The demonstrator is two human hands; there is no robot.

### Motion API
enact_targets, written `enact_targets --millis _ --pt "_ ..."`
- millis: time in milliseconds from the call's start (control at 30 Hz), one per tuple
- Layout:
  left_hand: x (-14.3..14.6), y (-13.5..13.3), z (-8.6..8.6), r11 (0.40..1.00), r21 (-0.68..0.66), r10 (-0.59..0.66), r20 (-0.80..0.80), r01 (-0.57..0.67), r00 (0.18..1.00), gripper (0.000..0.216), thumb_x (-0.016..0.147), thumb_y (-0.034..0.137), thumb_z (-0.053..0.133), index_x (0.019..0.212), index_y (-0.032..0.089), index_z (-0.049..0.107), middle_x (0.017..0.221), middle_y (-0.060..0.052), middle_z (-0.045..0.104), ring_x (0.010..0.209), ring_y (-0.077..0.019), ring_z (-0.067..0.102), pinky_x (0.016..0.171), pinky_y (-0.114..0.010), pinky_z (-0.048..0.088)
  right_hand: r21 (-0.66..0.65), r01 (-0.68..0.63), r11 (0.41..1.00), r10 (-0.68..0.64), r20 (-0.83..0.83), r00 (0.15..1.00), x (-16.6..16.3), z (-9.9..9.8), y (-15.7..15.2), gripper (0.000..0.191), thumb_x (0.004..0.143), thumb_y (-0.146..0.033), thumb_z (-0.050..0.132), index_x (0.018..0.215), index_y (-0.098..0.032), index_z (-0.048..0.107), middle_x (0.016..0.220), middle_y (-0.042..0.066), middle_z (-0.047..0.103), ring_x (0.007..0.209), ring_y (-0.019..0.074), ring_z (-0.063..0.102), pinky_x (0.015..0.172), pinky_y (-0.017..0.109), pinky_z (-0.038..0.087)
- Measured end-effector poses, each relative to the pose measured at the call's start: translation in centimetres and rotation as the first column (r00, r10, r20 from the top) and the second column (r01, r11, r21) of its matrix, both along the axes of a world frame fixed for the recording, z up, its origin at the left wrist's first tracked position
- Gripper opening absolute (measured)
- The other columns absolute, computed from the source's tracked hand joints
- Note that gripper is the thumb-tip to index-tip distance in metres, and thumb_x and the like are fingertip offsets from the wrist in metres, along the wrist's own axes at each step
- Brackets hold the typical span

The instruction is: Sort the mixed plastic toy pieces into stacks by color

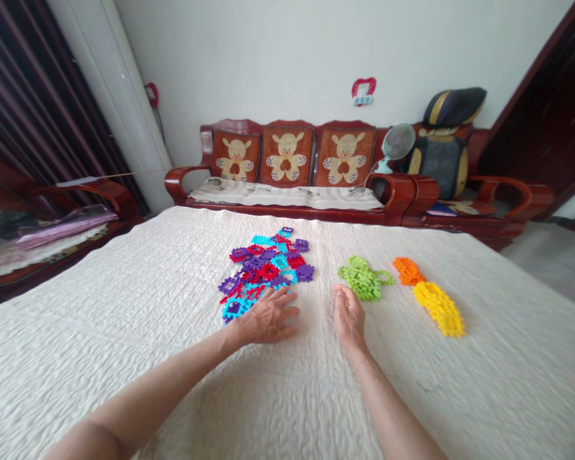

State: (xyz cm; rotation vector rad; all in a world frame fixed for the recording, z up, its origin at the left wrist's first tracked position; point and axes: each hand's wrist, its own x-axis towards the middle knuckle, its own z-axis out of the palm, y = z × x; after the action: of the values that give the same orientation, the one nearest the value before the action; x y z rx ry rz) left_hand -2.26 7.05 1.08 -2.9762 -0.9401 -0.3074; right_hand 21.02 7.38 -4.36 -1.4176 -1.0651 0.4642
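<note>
The worktop lay under a cream quilted cover with a puckered, wavy stitch. It spread wide and bare to the left and near side, and its far edge ran just short of a glossy red-brown wooden sofa. At the middle sat a mixed pile of flat, notched plastic squares in purple, red and cyan, loosely overlapped. The left hand rested palm down and released, fingers spread, its fingertips touching the near edge of that pile. The right hand stood on its edge just beside it, fingers loosely extended, grasping nothing visible. Right of it, with bare cover between, lay a green pile, then an orange pile touching a longer yellow pile.
</note>
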Motion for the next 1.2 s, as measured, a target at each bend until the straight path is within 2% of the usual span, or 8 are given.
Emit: enact_targets --millis 233,333,500,633,833,1033,1133,1200 --pt "0.0 1.4 -1.4 0.997 0.044 0.058 0.017 -0.059 0.998 0.029 0.094 0.034 0.05 0.116 0.022 0.065 0.137 -0.012 0.056 0.133 -0.0305 0.046 0.106 -0.049 0.042 0.006 -0.007 1.0 0.007 0.008 1.0 -0.1 0.2 -0.2 0.04 0.081 -0.048 0.045 0.097 -0.019 0.068 0.103 0.011 0.072 0.096 0.0255 0.063 0.09 0.039 0.047" --pt "2.7 2.6 -1.2 0.99 0.037 0.132 0.105 -0.136 0.986 0.027 0.093 0.02 0.048 0.113 0.019 0.065 0.133 -0.013 0.058 0.128 -0.0275 0.05 0.105 -0.045 0.045 0.041 0.008 0.999 -0.008 -0.001 1.0 -0.2 0.2 -0.2 0.04 0.083 -0.048 0.043 0.097 -0.019 0.066 0.102 0.01 0.071 0.094 0.0241 0.064 0.088 0.039 0.048" --pt "9.2 4.3 -1.6 0.993 -0.08 0.103 0.329 -0.081 0.939 0.034 0.092 0.01 0.038 0.113 0.017 0.064 0.121 -0.011 0.064 0.111 -0.0184 0.062 0.097 -0.032 0.051 0.052 0.072 0.996 -0.068 -0.077 0.995 -0.1 0.3 -0.3 0.043 0.086 -0.049 0.039 0.104 -0.018 0.064 0.106 0.011 0.07 0.091 0.0219 0.065 0.084 0.037 0.05" --pt "12.1 6.5 -3.0 0.989 -0.128 0.112 0.282 -0.079 0.953 0.036 0.088 0.005 0.036 0.106 0.017 0.065 0.11 -0.009 0.066 0.102 -0.0167 0.064 0.091 -0.029 0.053 0.062 0.069 0.996 -0.059 -0.149 0.987 0.0 0.5 -0.4 0.04 0.087 -0.048 0.04 0.103 -0.019 0.063 0.106 0.011 0.071 0.088 0.0215 0.067 0.082 0.037 0.053" --pt "12.9 8.7 -4.5 0.993 -0.064 0.106 0.21 -0.095 0.972 0.031 0.089 0.007 0.036 0.099 0.019 0.063 0.107 -0.006 0.065 0.103 -0.015 0.061 0.094 -0.025 0.048 0.062 0.048 0.997 -0.036 -0.173 0.984 -0.3 0.4 -0.7 0.036 0.087 -0.046 0.042 0.101 -0.019 0.062 0.103 0.01 0.071 0.084 0.0201 0.069 0.08 0.036 0.055" --pt "12.8 8.9 -4.9 0.997 -0.062 0.054 0.272 -0.038 0.961 0.024 0.09 0.011 0.04 0.091 0.019 0.062 0.103 -0.005 0.065 0.099 -0.0151 0.06 0.093 -0.025 0.047 0.185 -0.063 0.981 0.044 0.104 0.994 -0.2 2.2 -1.7 0.026 0.088 -0.031 0.043 0.099 -0.021 0.063 0.096 0.007 0.071 0.092 0.0203 0.067 0.086 0.036 0.053" --pt "12.8 9.0 -5.0 0.996 -0.082 0.059 0.318 -0.035 0.946 0.03 0.088 0.006 0.038 0.099 0.018 0.063 0.105 -0.006 0.065 0.104 -0.0152 0.06 0.095 -0.025 0.047 0.266 -0.124 0.956 0.008 0.399 0.917 3.0 4.7 0.3 0.026 0.085 -0.024 0.046 0.101 -0.021 0.066 0.105 0.008 0.07 0.104 0.022 0.064 0.098 0.04 0.047" --pt "12.8 9.0 -5.0 0.994 -0.099 0.078 0.327 -0.048 0.942 0.036 0.085 0.002 0.038 0.103 0.018 0.063 0.109 -0.007 0.066 0.108 -0.0155 0.059 0.097 -0.026 0.046 0.23 -0.149 0.962 0.0 0.543 0.84 6.0 5.8 2.4 0.027 0.081 -0.024 0.052 0.104 -0.021 0.067 0.114 0.01 0.068 0.113 0.0245 0.06 0.104 0.043 0.042"
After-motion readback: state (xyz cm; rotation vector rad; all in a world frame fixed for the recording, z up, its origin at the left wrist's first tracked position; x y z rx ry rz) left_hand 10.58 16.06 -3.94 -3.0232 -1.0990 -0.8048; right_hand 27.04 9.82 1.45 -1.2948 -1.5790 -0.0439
